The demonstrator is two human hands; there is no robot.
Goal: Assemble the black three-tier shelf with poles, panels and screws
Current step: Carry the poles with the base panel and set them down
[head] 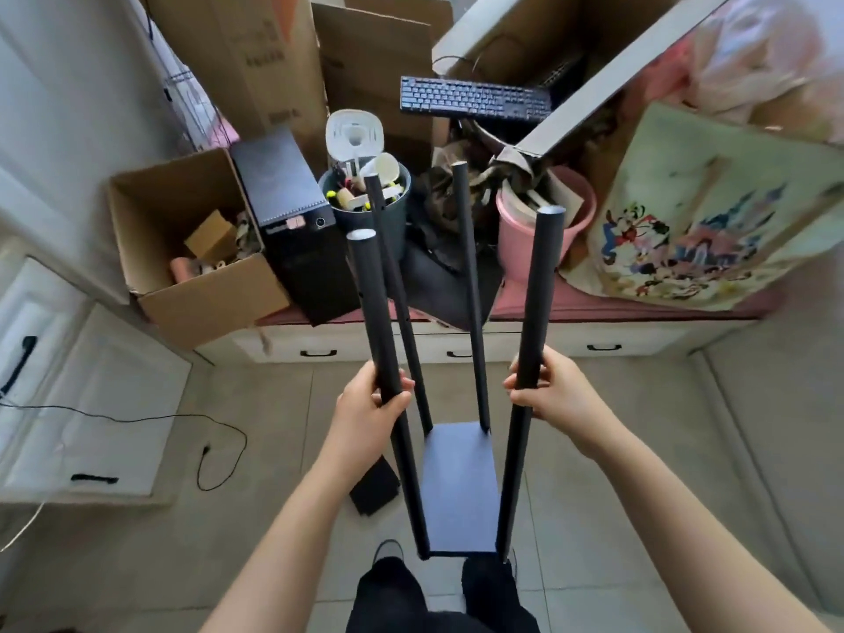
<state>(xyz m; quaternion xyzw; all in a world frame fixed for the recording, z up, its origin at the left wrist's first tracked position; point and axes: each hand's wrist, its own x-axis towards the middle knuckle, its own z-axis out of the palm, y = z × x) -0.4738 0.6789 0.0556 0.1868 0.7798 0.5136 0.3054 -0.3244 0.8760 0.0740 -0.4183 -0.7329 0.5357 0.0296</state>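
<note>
Our left hand (372,402) grips the near left pole (382,340); our right hand (543,388) grips the near right pole (536,312). The bottom panel (459,486) sits on the floor (228,518) below. We should hold both poles straight and steady.

No legible text anywhere; print on the tall cardboard box (255,57) behind the keyboard (475,99) was too blurred.

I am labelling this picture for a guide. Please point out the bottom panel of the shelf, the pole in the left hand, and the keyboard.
bottom panel (459,491): head view, middle of its flat top.
left near pole (374,312): head view, shaft above the left hand (365,404).
keyboard (475,99): head view, middle of the keys.
</note>
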